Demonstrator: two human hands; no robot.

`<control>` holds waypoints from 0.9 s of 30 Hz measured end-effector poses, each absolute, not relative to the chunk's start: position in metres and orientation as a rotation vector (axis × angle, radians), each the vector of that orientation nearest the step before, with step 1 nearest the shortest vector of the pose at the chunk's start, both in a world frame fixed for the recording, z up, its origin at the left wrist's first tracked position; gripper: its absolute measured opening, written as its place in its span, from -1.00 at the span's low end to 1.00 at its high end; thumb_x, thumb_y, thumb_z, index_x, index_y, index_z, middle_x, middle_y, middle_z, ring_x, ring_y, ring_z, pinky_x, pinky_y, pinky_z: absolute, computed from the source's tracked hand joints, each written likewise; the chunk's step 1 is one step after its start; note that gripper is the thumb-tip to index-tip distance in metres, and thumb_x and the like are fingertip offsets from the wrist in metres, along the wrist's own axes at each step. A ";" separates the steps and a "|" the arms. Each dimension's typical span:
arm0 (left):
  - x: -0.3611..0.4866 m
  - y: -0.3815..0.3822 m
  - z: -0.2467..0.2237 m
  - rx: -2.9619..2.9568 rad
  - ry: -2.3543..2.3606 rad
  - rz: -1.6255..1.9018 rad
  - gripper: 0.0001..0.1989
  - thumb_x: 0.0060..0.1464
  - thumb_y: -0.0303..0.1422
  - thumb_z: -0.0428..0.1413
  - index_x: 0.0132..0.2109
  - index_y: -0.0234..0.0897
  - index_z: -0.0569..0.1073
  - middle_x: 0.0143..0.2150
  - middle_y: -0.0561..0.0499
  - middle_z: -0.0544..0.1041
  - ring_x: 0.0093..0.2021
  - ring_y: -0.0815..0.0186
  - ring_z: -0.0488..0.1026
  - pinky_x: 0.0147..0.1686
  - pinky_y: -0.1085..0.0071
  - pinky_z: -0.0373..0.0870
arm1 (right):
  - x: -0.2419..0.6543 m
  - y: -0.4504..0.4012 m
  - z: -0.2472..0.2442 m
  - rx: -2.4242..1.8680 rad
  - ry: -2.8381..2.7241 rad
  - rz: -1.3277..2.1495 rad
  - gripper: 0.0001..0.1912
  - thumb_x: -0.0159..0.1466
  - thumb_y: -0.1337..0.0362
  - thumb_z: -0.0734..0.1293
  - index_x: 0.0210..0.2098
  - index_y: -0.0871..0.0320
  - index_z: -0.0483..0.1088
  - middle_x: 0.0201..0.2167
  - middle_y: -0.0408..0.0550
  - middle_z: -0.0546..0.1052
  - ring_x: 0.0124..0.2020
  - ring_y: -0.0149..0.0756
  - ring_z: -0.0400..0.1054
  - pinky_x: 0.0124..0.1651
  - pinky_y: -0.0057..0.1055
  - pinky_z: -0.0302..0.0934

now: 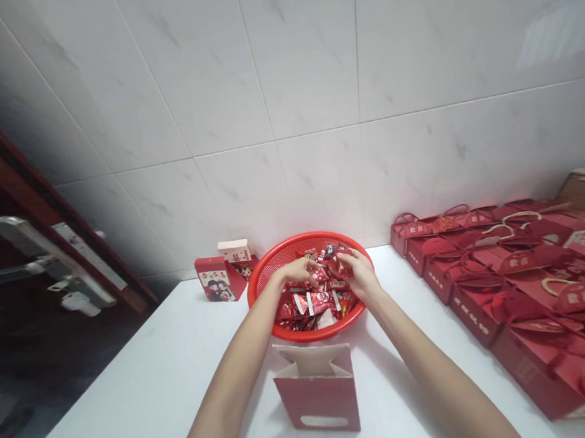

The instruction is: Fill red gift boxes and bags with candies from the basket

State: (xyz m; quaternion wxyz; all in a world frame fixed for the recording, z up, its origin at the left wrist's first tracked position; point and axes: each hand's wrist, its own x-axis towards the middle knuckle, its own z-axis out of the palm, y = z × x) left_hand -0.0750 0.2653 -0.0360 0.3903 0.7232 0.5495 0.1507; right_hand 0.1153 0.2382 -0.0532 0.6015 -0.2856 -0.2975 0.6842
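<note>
A red plastic basket (308,336) holds a heap of wrapped candies (322,301), mostly in red and white wrappers. Both of my hands reach into it. Over the left part of the heap, my left hand (299,272) has its fingers bent and pinched on a wrapped candy. At the right side of the basket, my right hand (360,275) curls its fingers around another wrapped candy, which they partly hide. Between my forearms, in front of the basket, an upright dark red paper gift box (319,400) stands with its top open and a slot near its lower edge.
Several closed red gift boxes (480,322) with handles stand in rows along the right side of the white table (148,382). Two small printed boxes, a red one (218,279) and a cream-topped one (235,251), stand left of the basket. A tiled wall (314,177) rises behind; a door handle (50,262) is at far left.
</note>
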 end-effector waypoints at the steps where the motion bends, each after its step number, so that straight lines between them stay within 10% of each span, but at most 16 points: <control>1: -0.075 0.265 -0.034 1.851 1.393 0.442 -0.78 -0.35 -0.46 0.29 -0.40 -0.21 0.56 -0.45 0.11 0.55 -0.42 0.27 0.46 -0.44 0.45 0.32 | 0.115 0.238 -0.053 -0.652 -0.690 1.592 -0.74 -0.15 0.32 0.52 -0.50 0.08 0.38 -0.54 -0.24 0.52 -0.47 -0.33 0.40 -0.34 -0.33 0.39; 7: -0.072 0.260 -0.020 1.767 1.334 0.807 -0.67 -0.28 -0.36 0.33 -0.24 -0.23 0.54 -0.16 -0.02 0.55 -0.09 0.15 0.45 -0.13 0.34 0.38 | 0.115 0.237 -0.052 -0.624 -0.683 1.603 -0.69 -0.17 0.32 0.54 -0.46 0.08 0.39 -0.52 -0.20 0.55 -0.48 -0.30 0.42 -0.40 -0.34 0.37; 27: -0.070 0.245 -0.004 1.742 1.144 0.986 -0.55 -0.29 -0.28 0.41 -0.19 -0.30 0.53 -0.17 0.00 0.54 -0.22 0.28 0.45 -0.19 0.35 0.40 | 0.115 0.232 -0.048 -0.598 -0.683 1.555 -0.65 -0.19 0.28 0.56 -0.41 0.14 0.45 -0.46 -0.17 0.60 -0.42 -0.29 0.48 -0.32 -0.35 0.39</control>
